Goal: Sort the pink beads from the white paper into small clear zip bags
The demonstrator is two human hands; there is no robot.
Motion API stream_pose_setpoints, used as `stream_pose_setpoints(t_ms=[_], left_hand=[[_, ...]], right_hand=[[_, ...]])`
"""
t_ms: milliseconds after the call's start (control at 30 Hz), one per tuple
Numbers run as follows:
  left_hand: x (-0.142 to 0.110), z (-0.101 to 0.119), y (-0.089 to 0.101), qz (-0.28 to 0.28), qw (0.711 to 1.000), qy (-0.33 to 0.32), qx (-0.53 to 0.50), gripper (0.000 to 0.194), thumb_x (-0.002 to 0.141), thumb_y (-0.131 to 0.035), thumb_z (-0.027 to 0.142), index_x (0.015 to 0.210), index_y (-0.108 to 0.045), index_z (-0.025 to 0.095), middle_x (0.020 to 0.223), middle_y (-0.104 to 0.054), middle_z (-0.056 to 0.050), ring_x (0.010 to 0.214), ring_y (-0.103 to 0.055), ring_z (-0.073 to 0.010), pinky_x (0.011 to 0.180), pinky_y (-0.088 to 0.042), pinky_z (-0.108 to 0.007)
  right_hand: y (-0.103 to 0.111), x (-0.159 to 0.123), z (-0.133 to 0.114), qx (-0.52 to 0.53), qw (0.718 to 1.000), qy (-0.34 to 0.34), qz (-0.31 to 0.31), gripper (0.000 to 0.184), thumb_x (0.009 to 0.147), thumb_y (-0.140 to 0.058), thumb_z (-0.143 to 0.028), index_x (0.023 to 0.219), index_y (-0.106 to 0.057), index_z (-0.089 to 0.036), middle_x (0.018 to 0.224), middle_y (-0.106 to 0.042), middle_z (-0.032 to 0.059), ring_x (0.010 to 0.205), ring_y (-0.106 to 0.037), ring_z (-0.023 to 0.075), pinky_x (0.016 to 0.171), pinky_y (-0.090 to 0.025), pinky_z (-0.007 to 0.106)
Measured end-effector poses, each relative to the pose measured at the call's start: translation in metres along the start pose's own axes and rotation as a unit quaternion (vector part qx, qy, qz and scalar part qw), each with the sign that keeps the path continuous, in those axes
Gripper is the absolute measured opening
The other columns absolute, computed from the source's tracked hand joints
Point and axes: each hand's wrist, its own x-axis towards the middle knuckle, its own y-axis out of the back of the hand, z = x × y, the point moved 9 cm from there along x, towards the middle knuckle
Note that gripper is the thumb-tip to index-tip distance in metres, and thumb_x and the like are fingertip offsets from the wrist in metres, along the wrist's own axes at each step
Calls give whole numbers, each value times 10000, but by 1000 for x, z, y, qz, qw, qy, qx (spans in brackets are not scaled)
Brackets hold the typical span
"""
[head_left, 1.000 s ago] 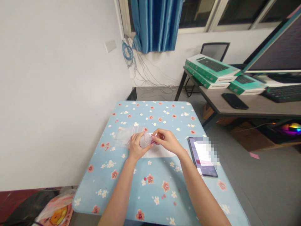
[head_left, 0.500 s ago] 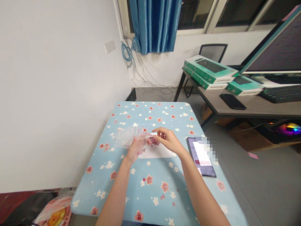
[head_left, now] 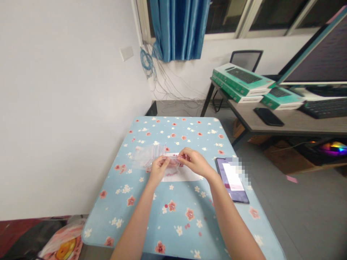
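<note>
Plastic bag point(head_left: 174, 168), small, see-through, thin

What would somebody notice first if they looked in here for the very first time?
Probably the pale blue table in the middle, covered in red and white flowers, where the left hand and right hand hold a small clear bag. Next might come the shiny blue curtain at the top, and the rainbow glow under the desk on the right.
</note>
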Motion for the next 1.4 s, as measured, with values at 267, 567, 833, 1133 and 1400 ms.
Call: stream_pose_setpoints(t_ms=[267,567,833,1133,1400], left_hand=[[-6,8,3,18,1000,-18,8,417,699,-666,565,725,-607,153,614,-702,-42,540,-683,-201,583,-585,-323],[-7,11,0,6,999,-36,13,296,669,-746,418,726,-655,142,678,-709,-32,570,-691,-180,589,-581,-281],[-8,14,1,7,997,-45,70,288,701,-715,426,688,-653,145,596,-687,-26,559,-681,-176,575,-558,-266],[-9,25,1,13,986,-98,132,236,723,-695,386,722,-683,150,692,-713,-40,649,-681,-168,649,-545,-261],[-11,26,-1,-17,986,-73,151,229,744,-678,383,715,-691,156,669,-718,-43,636,-688,-181,644,-553,-272]], right_hand=[[-6,2,1,-36,999,-3,-4,99,886,-514,-247,829,-571,-191,796,-583,7,691,-524,124,612,-332,241],[-11,2,-9,-25,999,8,-23,129,890,-518,-290,838,-585,-193,793,-591,4,702,-517,122,620,-330,236],[-12,2,-13,-50,998,11,-31,142,892,-512,-282,827,-589,-183,775,-582,6,681,-498,122,613,-320,238],[-13,1,-12,-40,999,7,-31,148,895,-512,-300,841,-593,-188,783,-597,9,685,-510,122,609,-317,235],[-15,-1,-13,-68,996,6,-53,150,894,-514,-310,825,-584,-196,670,-565,-11,621,-468,119,574,-275,232]])
